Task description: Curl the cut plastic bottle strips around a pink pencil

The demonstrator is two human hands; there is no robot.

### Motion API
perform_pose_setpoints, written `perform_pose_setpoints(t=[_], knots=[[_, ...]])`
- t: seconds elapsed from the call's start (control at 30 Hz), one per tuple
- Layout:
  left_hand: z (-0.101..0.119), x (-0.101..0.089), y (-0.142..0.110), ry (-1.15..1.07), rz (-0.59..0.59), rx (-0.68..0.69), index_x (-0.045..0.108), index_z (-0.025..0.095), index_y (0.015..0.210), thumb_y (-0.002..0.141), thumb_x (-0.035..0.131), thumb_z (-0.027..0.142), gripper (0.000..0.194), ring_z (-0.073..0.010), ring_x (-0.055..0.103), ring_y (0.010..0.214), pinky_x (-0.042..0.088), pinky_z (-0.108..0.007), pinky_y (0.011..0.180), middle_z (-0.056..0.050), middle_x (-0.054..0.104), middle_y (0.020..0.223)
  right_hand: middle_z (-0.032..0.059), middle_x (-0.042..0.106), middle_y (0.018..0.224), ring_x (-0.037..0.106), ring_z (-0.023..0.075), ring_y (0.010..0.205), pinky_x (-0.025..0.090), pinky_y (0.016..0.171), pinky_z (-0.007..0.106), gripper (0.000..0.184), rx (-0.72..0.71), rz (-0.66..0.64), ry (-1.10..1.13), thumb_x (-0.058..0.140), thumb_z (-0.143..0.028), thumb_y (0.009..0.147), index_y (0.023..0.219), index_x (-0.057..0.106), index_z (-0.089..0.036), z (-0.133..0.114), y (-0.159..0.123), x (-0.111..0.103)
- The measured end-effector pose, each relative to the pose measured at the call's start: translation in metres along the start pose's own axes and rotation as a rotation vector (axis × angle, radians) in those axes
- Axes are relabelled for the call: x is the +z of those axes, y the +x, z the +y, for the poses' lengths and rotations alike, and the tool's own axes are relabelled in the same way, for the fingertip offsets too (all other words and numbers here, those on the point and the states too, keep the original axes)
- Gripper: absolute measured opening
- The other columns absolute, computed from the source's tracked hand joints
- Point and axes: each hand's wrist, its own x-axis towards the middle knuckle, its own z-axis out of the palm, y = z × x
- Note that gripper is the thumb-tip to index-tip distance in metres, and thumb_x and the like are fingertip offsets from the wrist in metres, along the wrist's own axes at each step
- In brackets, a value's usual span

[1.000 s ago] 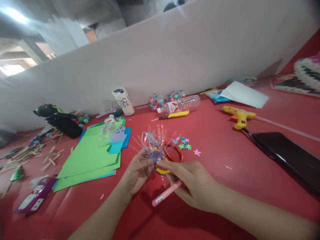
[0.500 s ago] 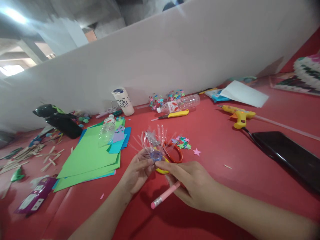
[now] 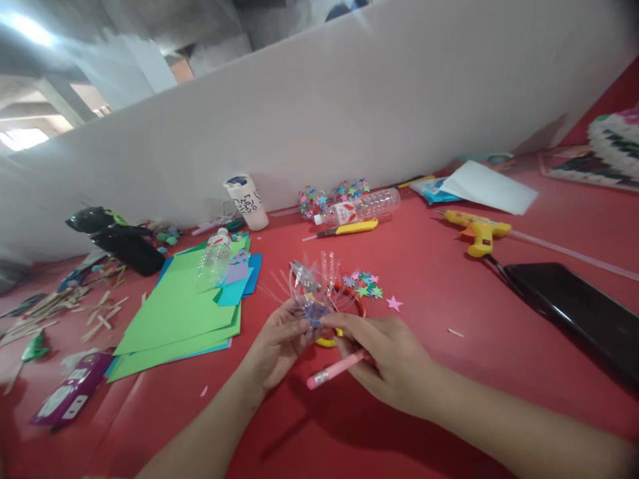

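Observation:
A piece cut from a clear plastic bottle, its strips (image 3: 304,276) fanned out round a blue ring-like part (image 3: 315,314), is held above the table. My left hand (image 3: 277,336) grips its near side between thumb and fingers. My right hand (image 3: 384,349) has its index finger and thumb at the blue part, and a pink pencil (image 3: 334,370) is tucked in its palm, eraser end pointing left. Behind the hands lie scissors with a red and yellow handle (image 3: 357,301), partly hidden. Just beyond sit several foil-coloured paper stars (image 3: 367,285), with one pink star (image 3: 394,303) apart.
A yellow cutter (image 3: 355,227) and a clear bottle (image 3: 364,206) lie near the wall. On the left are green paper sheets (image 3: 170,313), a black bottle (image 3: 122,243) and wooden sticks (image 3: 44,309). A yellow glue gun (image 3: 479,229) and black phone (image 3: 574,306) are right.
The cut bottle piece has turned slightly and shifted a little right. The pencil's eraser end has risen as my right hand turned. Both hands keep their hold.

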Motion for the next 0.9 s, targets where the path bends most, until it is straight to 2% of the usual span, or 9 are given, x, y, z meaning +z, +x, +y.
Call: perform_pose_setpoints(t=[0.13,0.27,0.4,0.5,0.77,0.9], knots=[[0.0,0.004,-0.001,0.013,0.008,-0.006,0.064,0.014,0.094,0.067,0.072,0.01,0.029,-0.0133,0.066,0.082,0.052,-0.022,0.077,-0.004,0.07,0.092,0.0014,0.065,0.071,0.055,0.0115,0.053,0.04,0.05,0.022,0.03,-0.024,0.073,-0.124,0.043,-0.01,0.083,0.112,0.048,-0.014,0.002,0.0,0.001],[-0.005,0.011,-0.004,0.013,-0.005,-0.032,0.063,0.015,0.095,0.068,0.073,0.012,0.03,-0.0134,0.065,0.081,0.051,-0.026,0.08,-0.004,0.068,0.089,-0.0002,0.063,0.063,0.055,0.0109,0.052,0.04,0.05,0.021,0.013,-0.131,0.162,-0.245,0.043,-0.009,0.086,0.092,0.053,-0.015,0.004,0.004,-0.002],[-0.01,0.018,-0.009,-0.023,-0.023,-0.021,0.063,0.015,0.094,0.072,0.068,0.011,0.023,-0.0118,0.064,0.079,0.049,-0.027,0.084,-0.003,0.067,0.086,0.0025,0.063,0.062,0.053,0.0128,0.052,0.038,0.047,0.024,0.013,-0.274,0.221,-0.436,0.044,-0.007,0.085,0.09,0.055,-0.012,0.004,0.008,-0.007],[-0.01,0.021,-0.012,-0.053,-0.016,-0.003,0.064,0.017,0.093,0.069,0.069,0.009,0.026,-0.0134,0.065,0.082,0.049,-0.028,0.086,-0.002,0.068,0.087,0.0036,0.061,0.059,0.051,0.0138,0.05,0.036,0.045,0.026,0.016,-0.351,0.234,-0.487,0.044,-0.007,0.083,0.094,0.057,-0.008,0.003,0.007,-0.009],[-0.008,0.024,-0.012,-0.079,0.002,0.023,0.065,0.019,0.089,0.062,0.073,0.009,0.03,-0.0181,0.066,0.09,0.047,-0.032,0.092,-0.002,0.071,0.088,0.0007,0.061,0.059,0.05,0.0113,0.05,0.039,0.047,0.023,0.017,-0.257,0.218,-0.335,0.04,-0.005,0.084,0.091,0.054,-0.013,0.001,0.009,-0.006],[-0.01,0.022,-0.012,-0.049,-0.002,0.025,0.066,0.018,0.09,0.064,0.073,0.011,0.028,-0.019,0.066,0.092,0.047,-0.033,0.093,-0.003,0.071,0.088,0.0014,0.063,0.062,0.052,0.011,0.051,0.04,0.048,0.022,0.016,-0.264,0.232,-0.328,0.041,-0.007,0.086,0.091,0.055,-0.013,0.002,0.01,-0.004]])
